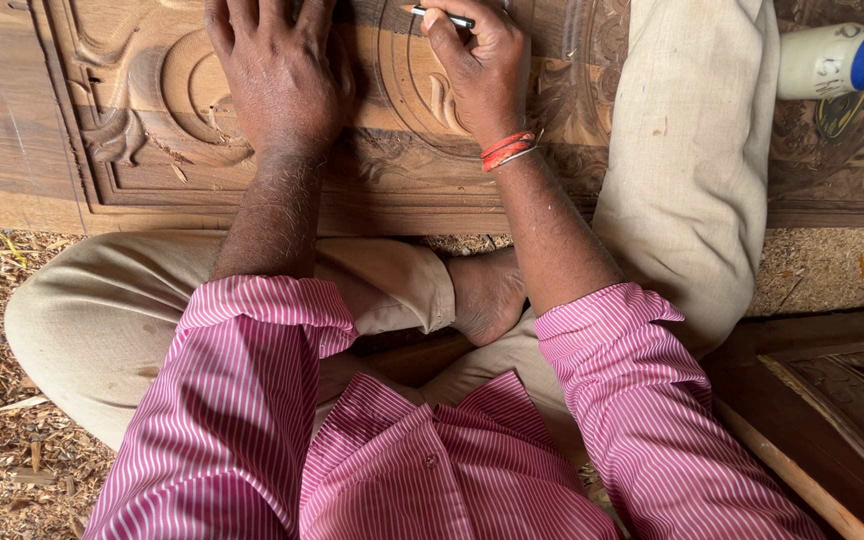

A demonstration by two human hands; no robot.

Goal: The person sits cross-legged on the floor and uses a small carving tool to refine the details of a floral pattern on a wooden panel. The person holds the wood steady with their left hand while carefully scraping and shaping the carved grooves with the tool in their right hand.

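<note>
A: What is seen nearest, below the hands?

B: Pink striped sleeves (252,400) are seen lowest, and crossed legs in beige trousers (102,310) above them, with a bare foot (487,295) between the forearms. Wood chips (2,400) are strewn on the ground to the left.

A: And where are the hands placed?

B: Both are laid on the carved panel (142,120). The left hand (277,75) is pressed flat, palm down, with the fingers spread over the relief. The right hand (482,70) is set just beside it, to the right, and its fingers are curled around a pencil (442,15) in a pinch. Red bangles (507,150) are worn at that wrist.

A: How is the pencil held?

B: It is held at the right hand's fingertips, near the top edge. Its long axis runs roughly left to right, with the tip pointed left toward the left hand.

A: What cannot be made out?

B: The left fingertips are cut off by the top edge, and much of the pencil is hidden inside the grip. The carving beneath both palms is covered. A white bottle with a blue cap (847,58), far right of the right hand, is cut off at the edge.
</note>
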